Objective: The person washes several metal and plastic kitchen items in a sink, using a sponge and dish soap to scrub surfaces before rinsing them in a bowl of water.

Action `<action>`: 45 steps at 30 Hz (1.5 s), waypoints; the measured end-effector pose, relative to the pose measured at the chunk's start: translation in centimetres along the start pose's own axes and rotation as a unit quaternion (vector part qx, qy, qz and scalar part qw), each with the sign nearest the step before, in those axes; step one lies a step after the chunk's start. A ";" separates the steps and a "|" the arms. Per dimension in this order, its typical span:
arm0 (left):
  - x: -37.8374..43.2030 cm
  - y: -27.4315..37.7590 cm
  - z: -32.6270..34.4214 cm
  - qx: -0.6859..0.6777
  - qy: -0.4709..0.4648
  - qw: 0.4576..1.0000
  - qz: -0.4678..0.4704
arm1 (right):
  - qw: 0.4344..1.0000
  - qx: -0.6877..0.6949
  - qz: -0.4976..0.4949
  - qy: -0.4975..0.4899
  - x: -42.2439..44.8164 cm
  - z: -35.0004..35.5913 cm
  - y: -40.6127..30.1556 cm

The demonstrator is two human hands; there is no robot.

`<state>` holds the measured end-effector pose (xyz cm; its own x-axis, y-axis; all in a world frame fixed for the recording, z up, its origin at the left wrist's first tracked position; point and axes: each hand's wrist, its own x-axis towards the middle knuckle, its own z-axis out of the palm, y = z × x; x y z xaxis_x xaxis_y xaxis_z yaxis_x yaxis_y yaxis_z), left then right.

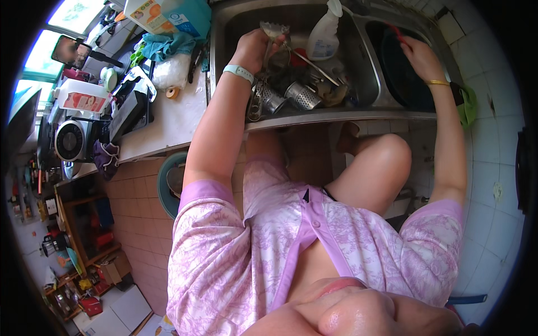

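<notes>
My left hand [253,46], with a pale band at the wrist, is closed on a clear vessel [274,29] with a wavy rim, glass or plastic. It is above the larger basin of the steel sink [365,25]. Below it lie two perforated steel cylinders [303,95] and a metal rod [315,66]. A white spray bottle [323,38] stands to its right in the basin. Over the smaller basin, my right hand [422,59] grips a thin red handle [395,30]; its far end is unclear. Under that hand sits a dark round tub [399,71].
Left of the sink, the counter [180,113] holds a large detergent jug [168,17], a teal cloth [168,45], a plastic bag [171,71], a tape roll [172,93] and a phone on a holder [71,51]. A green cloth [467,107] hangs at the right. On the floor stands a blue basin [164,185].
</notes>
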<state>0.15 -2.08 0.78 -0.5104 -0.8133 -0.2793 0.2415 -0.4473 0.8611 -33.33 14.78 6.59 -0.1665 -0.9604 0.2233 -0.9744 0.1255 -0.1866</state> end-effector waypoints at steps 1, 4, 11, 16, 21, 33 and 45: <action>0.1 -0.2 -0.3 0.015 -0.008 1.000 0.005 | 0.998 0.051 0.014 -0.024 0.3 -0.3 -2.5; 0.5 -0.5 -0.3 0.021 -0.036 0.999 0.019 | 0.982 0.111 -0.147 0.046 1.9 1.8 -7.7; -0.5 -0.2 0.3 0.019 -0.043 0.999 0.025 | 0.983 0.030 -0.155 0.091 5.5 4.7 -17.7; 0.0 -0.8 -0.4 0.058 -0.051 0.996 0.036 | 0.989 0.040 -0.113 0.085 4.8 6.8 -19.1; 0.0 -0.9 0.0 0.037 -0.061 0.997 0.027 | 0.986 0.028 -0.128 0.101 4.4 8.7 -18.2; 0.3 -1.2 -0.1 0.061 -0.063 0.996 0.034 | 0.982 -0.038 -0.132 0.129 3.8 8.4 -19.0; -0.7 -0.7 0.7 0.138 -0.050 0.988 0.039 | 0.988 -0.034 -0.087 0.123 5.1 6.9 -19.9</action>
<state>-0.28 -0.95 0.65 -0.5810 -0.7947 -0.1758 0.0554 -0.2541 0.9656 -13.76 5.67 4.84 -0.0191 -0.8809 0.4729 -0.9980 -0.0121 -0.0628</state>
